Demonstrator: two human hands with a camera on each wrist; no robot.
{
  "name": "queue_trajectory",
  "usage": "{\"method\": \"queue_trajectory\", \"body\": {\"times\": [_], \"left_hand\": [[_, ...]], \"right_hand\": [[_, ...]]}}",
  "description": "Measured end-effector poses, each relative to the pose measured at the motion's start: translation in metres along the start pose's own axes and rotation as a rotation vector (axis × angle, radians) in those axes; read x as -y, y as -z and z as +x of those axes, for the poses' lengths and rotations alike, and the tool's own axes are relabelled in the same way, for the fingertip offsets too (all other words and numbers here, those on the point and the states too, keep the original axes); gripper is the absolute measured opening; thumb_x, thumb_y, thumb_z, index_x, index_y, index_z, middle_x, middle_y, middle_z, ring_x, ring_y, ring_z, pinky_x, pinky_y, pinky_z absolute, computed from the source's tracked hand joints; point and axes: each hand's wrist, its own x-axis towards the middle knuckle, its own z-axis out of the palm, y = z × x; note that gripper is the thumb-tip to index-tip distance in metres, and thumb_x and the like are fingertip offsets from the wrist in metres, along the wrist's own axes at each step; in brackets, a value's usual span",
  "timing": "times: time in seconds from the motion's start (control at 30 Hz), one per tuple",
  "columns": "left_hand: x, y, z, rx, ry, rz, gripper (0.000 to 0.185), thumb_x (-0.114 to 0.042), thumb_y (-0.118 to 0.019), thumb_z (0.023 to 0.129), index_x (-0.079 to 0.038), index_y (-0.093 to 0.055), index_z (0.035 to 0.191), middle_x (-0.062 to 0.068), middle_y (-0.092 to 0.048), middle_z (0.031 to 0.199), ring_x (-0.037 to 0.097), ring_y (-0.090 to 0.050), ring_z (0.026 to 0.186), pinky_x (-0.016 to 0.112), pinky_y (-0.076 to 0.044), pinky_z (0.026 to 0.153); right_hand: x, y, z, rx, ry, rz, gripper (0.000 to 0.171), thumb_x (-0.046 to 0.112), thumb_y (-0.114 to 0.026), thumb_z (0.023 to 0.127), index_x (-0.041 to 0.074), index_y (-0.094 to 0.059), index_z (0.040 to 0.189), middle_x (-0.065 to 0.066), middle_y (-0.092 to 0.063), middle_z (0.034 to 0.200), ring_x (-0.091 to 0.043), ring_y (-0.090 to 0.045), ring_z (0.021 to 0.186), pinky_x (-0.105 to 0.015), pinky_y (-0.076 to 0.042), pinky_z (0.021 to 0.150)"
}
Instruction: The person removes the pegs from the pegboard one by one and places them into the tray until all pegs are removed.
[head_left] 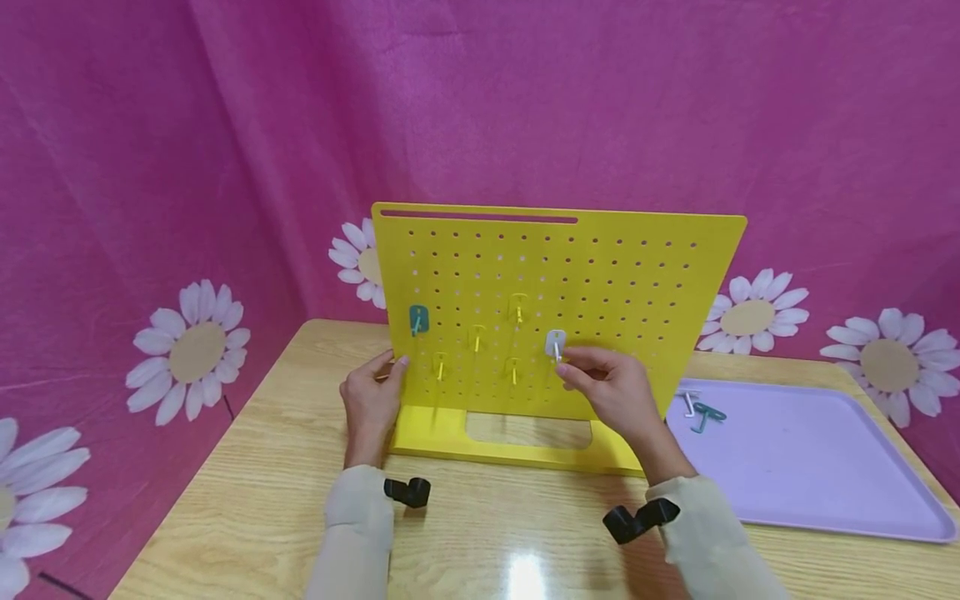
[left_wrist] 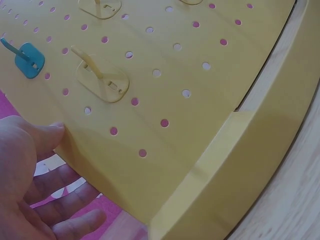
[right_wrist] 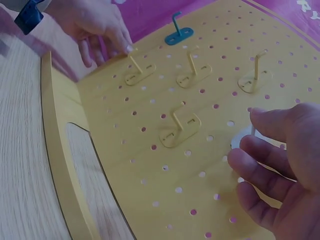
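A yellow pegboard (head_left: 637,229) stands upright on its base. My left hand (head_left: 372,400) holds its left side edge, the thumb (left_wrist: 47,137) on the front face and the other fingers behind the edge. On the lower right part of the board, my right hand (head_left: 611,387) pinches the peg of a white hook (head_left: 556,340) between thumb and fingertips. That hook's plate lies against the board; the right wrist view partly hides it behind the fingers. A green hook (head_left: 419,320) sits near the left edge. Several yellow hooks (right_wrist: 187,77) are mounted between it and the white one.
To the right, a lilac tray (head_left: 810,467) lies on the wooden table (head_left: 262,500). Near its left rim are a loose white hook (head_left: 689,405) and a green hook (head_left: 703,417). A pink cloth (head_left: 562,100) with daisies hangs behind the table.
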Motion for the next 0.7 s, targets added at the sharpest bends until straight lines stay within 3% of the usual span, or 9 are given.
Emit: {"method": "queue_trajectory", "body": {"times": [0.07, 0.3, 0.7], "left_hand": [[0.000, 0.000, 0.000, -0.001, -0.001, 0.003, 0.035, -0.029, -0.071, 0.095, -0.010, -0.072, 0.125, 0.014, -0.073, 0.105, 0.028, -0.068, 0.097, 0.042, -0.055, 0.086], [0.000, -0.001, 0.000, -0.001, -0.002, -0.006, 0.036, -0.028, -0.071, 0.095, -0.009, -0.071, 0.125, 0.015, -0.072, 0.106, 0.029, -0.069, 0.097, 0.043, -0.055, 0.086], [0.001, -0.001, -0.001, -0.009, -0.011, 0.003, 0.036, -0.029, -0.072, 0.095, -0.008, -0.072, 0.124, 0.015, -0.073, 0.105, 0.029, -0.069, 0.098, 0.042, -0.055, 0.085]], "right_hand": [[0.001, -0.002, 0.002, 0.003, 0.003, 0.000, 0.024, 0.012, -0.073, 0.093, -0.002, -0.074, 0.112, -0.012, -0.074, 0.096, -0.021, -0.070, 0.078, -0.042, -0.058, 0.073], [0.005, -0.002, 0.004, -0.009, 0.024, -0.028, 0.018, 0.010, -0.072, 0.093, -0.003, -0.076, 0.105, -0.012, -0.074, 0.093, -0.023, -0.069, 0.077, -0.034, -0.056, 0.068], [0.007, 0.013, -0.006, -0.037, -0.005, -0.066, 0.021, 0.013, -0.072, 0.094, -0.003, -0.075, 0.106, -0.016, -0.073, 0.090, -0.024, -0.070, 0.079, -0.027, -0.049, 0.059]]}}
